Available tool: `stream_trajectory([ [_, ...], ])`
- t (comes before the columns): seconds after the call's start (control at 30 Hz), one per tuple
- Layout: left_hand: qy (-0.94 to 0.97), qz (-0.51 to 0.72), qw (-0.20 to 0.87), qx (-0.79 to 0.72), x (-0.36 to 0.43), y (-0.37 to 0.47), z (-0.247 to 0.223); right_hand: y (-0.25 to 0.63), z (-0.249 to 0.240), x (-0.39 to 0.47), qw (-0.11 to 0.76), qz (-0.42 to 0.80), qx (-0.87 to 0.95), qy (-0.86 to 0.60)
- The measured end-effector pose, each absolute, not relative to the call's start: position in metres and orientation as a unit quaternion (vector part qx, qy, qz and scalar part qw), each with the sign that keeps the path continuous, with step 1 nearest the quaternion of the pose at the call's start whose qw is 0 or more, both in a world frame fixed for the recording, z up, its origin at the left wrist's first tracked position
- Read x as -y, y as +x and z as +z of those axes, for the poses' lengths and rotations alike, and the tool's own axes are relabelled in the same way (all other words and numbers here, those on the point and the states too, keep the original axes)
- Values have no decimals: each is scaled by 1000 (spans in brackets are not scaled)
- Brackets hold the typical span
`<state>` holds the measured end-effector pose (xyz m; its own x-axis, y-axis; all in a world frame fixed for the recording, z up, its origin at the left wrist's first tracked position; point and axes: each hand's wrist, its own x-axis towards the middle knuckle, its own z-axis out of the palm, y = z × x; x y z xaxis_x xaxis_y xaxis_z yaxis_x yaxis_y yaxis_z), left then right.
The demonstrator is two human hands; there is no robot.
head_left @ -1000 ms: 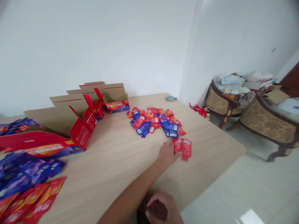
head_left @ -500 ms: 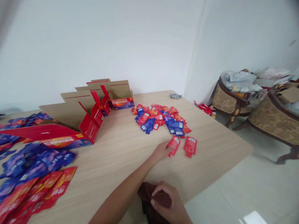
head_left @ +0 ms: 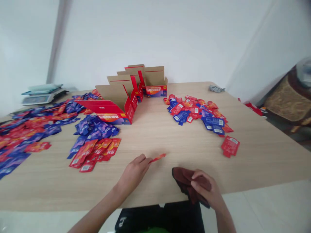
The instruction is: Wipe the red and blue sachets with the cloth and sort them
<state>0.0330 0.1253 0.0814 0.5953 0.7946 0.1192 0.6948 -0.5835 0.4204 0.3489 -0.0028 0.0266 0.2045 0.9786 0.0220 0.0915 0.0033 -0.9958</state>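
Note:
Between the fingertips of my left hand [head_left: 136, 171] is a red sachet [head_left: 157, 158], seen nearly edge-on just above the table. My right hand [head_left: 209, 189] grips a dark brown cloth [head_left: 182, 174] at the table's front edge. A single red pouch [head_left: 230, 146] lies on the table to the right, apart from the mixed pile of red and blue sachets [head_left: 194, 110] behind it. Left of my left hand, several red sachets [head_left: 97, 152] lie overlapped in front of a heap of blue sachets [head_left: 96, 127].
Open red cartons [head_left: 114, 111] stand in a row at the back, flaps raised. A wide spread of red and blue sachets [head_left: 36, 126] covers the table's left side, with a scale [head_left: 39, 98] behind. A grey crumpled item [head_left: 216, 88] lies back right; a patterned chair [head_left: 286, 97] stands beyond.
My left hand has lifted a red sachet from beside the lone pouch and carried it left. The view has turned left. My right hand still holds the brown cloth.

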Motion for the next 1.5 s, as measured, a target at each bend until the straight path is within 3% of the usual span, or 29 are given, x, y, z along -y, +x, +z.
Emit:
stream_trajectory([
  [0.13,911,134,61,-384,-85,9,58,344,26,5,548,397,442,-589],
  [0.37,926,142,110,-333,-39,-17,46,342,18,-2,536,379,408,-634],
  [0.57,916,243,77,-310,-14,-19,29,301,56,-42,630,254,368,-635],
  [0.7,918,254,61,-299,-13,-15,6,240,74,-64,548,181,605,-548],
  [0.83,921,255,53,-290,-16,-17,-11,200,47,-74,364,134,829,-402],
  [0.9,924,246,53,-287,-17,-19,-15,198,29,-79,326,103,856,-388],
  [1.13,931,245,46,-267,-18,-19,-12,240,17,-130,290,19,833,-470],
  [1.3,923,265,56,-275,-18,-17,-15,259,42,-159,336,-36,779,-528],
  [1.43,919,268,73,-279,-16,-16,-15,230,58,-125,424,19,745,-514],
  [1.5,918,261,88,-284,-15,-16,-14,210,54,-98,378,74,808,-445],
])
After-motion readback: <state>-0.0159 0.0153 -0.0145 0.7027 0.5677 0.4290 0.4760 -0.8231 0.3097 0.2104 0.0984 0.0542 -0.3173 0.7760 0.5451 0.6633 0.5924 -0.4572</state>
